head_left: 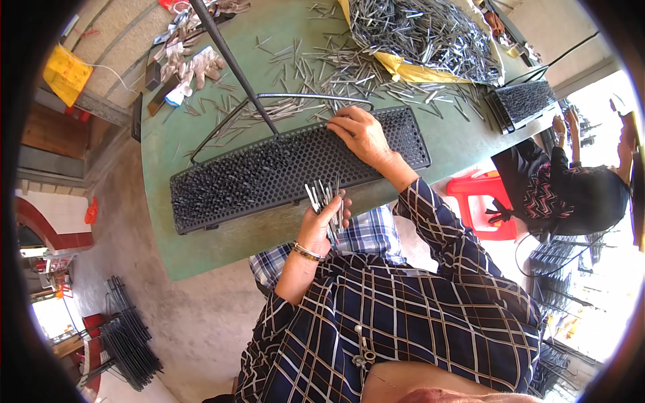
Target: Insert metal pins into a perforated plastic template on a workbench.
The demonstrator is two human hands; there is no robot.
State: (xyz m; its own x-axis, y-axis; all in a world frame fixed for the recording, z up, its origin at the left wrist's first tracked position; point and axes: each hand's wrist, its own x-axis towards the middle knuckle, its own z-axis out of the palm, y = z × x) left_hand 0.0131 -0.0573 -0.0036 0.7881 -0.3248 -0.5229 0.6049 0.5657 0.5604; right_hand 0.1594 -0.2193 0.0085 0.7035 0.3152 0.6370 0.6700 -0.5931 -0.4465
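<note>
Hands first: left hand is closed around a bundle of thin metal pins, tips fanned upward, just at the near edge of the long black perforated tray. Right hand sits at 1 o'clock from the left, fingers curled and pressed on the tray's top surface near its far rim; whether it pinches a single pin there, cannot tell. Tray lies across the green counter, running from 8 o'clock to 2 o'clock, many holes look filled with pins. Step in hand, by my read: loading pins from the bundle into tray holes, one at a time; that calls for fine fingertip alignment with an open hole. Loose pins scatter at 12 o'clock, a big heap of pins on yellow sheet at 1 o'clock. Wire frame and dark rod behind the tray. Work gloves at 11 o'clock. Second tray at 2 o'clock, another person seated at 3 o'clock by a red stool. Concrete floor, stacked racks at 8 o'clock.
</note>
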